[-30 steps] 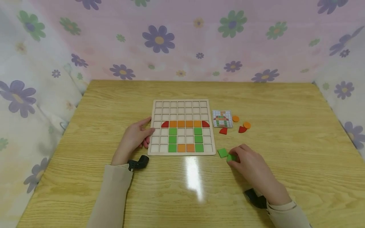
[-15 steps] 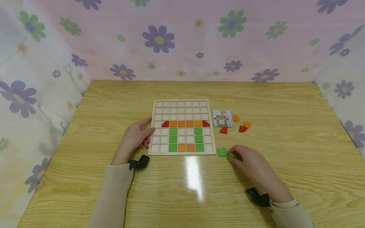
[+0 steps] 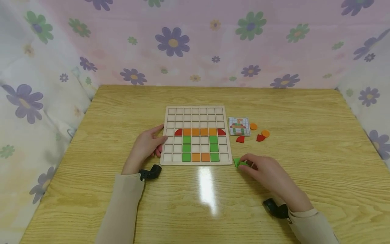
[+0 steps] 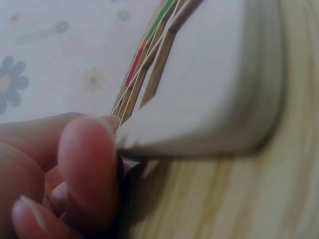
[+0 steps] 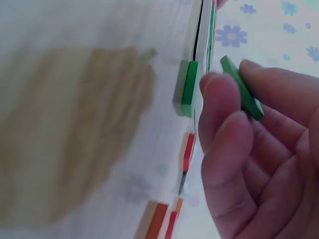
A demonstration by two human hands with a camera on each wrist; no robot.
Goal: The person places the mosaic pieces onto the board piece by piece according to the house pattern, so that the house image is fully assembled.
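Right grip [image 3: 269, 173] pinches green tile [image 3: 243, 164] just right of board [image 3: 195, 148]; left grip [image 3: 147, 145] holds board's left edge.

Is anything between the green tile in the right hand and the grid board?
Yes: another green tile lies flat on the table between the held tile and the board's near right corner. The right hand could probably pass over it.

The right hand [image 3: 269, 173], pinching a green square tile [image 5: 246, 97], has shifted leftward, closer to the wooden grid board [image 3: 196, 163], so that in the head view it now partly covers the second green tile [image 3: 236, 162], which showed whole in the preceding head view.
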